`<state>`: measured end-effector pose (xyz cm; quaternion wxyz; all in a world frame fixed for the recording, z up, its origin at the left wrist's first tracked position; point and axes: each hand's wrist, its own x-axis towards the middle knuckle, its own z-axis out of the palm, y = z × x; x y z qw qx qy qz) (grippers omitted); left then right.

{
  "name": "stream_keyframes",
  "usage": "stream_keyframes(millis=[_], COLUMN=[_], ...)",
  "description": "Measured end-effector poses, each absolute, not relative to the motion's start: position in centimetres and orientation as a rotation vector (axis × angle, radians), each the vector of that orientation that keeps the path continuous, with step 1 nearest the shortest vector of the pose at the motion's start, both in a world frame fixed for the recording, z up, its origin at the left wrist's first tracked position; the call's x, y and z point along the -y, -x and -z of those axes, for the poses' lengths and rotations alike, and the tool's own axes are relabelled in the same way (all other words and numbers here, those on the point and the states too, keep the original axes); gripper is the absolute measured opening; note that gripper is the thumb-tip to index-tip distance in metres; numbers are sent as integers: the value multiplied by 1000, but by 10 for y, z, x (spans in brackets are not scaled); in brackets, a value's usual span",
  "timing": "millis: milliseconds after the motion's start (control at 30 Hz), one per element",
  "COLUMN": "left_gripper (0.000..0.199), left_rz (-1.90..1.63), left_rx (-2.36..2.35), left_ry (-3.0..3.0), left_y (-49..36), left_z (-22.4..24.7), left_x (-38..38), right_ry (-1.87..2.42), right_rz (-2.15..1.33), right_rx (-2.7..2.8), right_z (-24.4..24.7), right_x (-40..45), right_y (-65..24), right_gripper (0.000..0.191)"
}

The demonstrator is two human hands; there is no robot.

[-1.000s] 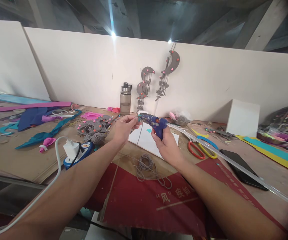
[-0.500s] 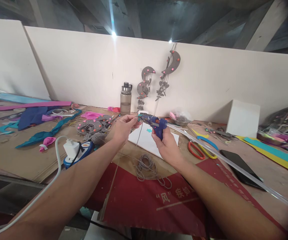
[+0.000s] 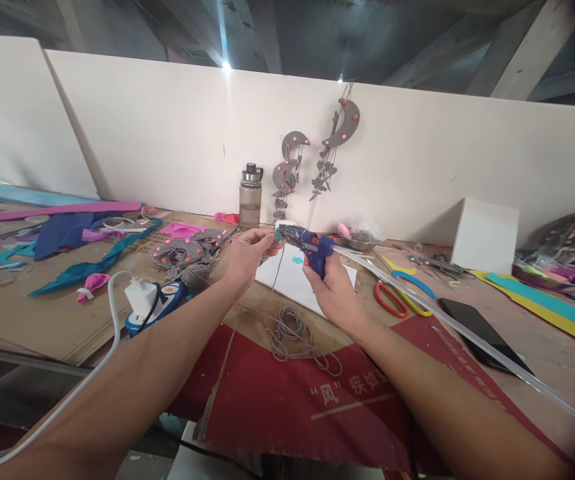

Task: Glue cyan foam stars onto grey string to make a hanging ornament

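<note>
My right hand [image 3: 334, 280] is wrapped round the handle of a blue glue gun [image 3: 312, 247], and a long clear glue stick [image 3: 447, 320] trails from its back end. Between the thumb and fingers of my left hand [image 3: 251, 257] is a small teal piece [image 3: 278, 236], held at the gun's nozzle. A grey cord [image 3: 278, 267] hangs down from that piece. Below lies a white sheet [image 3: 287, 283] with a small turquoise cut-out [image 3: 298, 261] on it. Closer to me rests a loose coil of grey cord [image 3: 292, 327].
Scissors [image 3: 392, 300] and a black phone [image 3: 482, 333] lie at right. A power strip [image 3: 167, 300] with a white charger stands by my left forearm. Behind are a water bottle [image 3: 250, 200], grey felt pieces [image 3: 187, 253] and hanging moon ornaments [image 3: 344, 123].
Both hands keep nearly the same place, with the glue gun's nozzle still at the teal piece. The view has shifted very slightly.
</note>
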<state>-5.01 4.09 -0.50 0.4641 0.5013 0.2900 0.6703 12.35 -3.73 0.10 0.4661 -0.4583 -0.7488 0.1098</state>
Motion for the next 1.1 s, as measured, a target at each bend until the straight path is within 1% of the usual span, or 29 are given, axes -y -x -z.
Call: stream_keyframes(millis=[333, 567, 700, 933, 1000, 1100], left_gripper=[29, 28, 28, 25, 22, 21], left_rz=[-1636, -1657, -1666, -1662, -1675, -1688], left_rx=[-723, -704, -703, -770, -812, -862], left_ry=[-1224, -1185, -1181, -1146, -1162, -1216], left_y=[49, 50, 51, 54, 56, 55], left_z=[4, 3, 2, 2, 3, 4], left_x=[-39, -41, -41, -43, -45, -44], right_ry=[1114, 1118, 1109, 982, 1040, 1386], right_rz=[-275, -277, -284, -506, -516, -430], right_rx=[1816, 1846, 1844, 1648, 1554, 1477], right_z=[-1, 0, 1, -4, -7, -8], right_x=[38, 37, 36, 32, 23, 4], right_y=[-123, -124, -125, -128, -137, -159], right_gripper=[30, 35, 34, 27, 27, 32])
